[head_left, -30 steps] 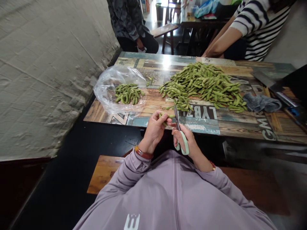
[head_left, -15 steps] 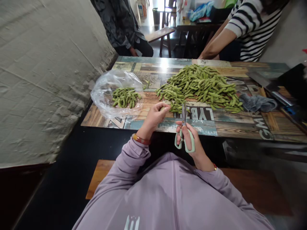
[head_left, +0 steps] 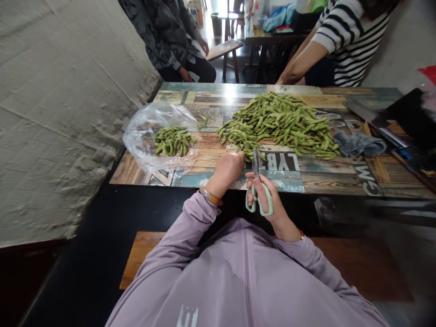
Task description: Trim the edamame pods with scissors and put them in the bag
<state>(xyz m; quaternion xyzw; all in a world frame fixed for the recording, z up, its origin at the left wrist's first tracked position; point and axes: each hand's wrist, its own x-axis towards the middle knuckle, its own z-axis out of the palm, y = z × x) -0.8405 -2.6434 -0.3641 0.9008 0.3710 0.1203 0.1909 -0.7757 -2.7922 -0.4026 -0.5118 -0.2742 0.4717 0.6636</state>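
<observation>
A big heap of green edamame pods [head_left: 279,121] lies on the patterned wooden table [head_left: 334,179]. My left hand [head_left: 227,169] rests at the near edge of the heap, fingers curled under and hidden behind its back, so what they hold cannot be seen. Right beside it, my right hand [head_left: 269,204] grips mint-handled scissors [head_left: 259,196], blades pointing up toward the heap and nearly closed. To the left, a clear plastic bag [head_left: 143,136] holds a small batch of pods [head_left: 173,141].
A grey cloth [head_left: 359,144] and a cleaver [head_left: 383,123] lie at the table's right. A person in a striped top [head_left: 347,41] sits across, another in dark patterned clothes [head_left: 166,32] at the far left. A white wall [head_left: 61,113] runs along the left. A wooden bench [head_left: 143,256] is under me.
My left hand, which held a pod up to the scissors, has moved forward and down to the heap's near edge. The right hand with the scissors lifted slightly and stayed close by.
</observation>
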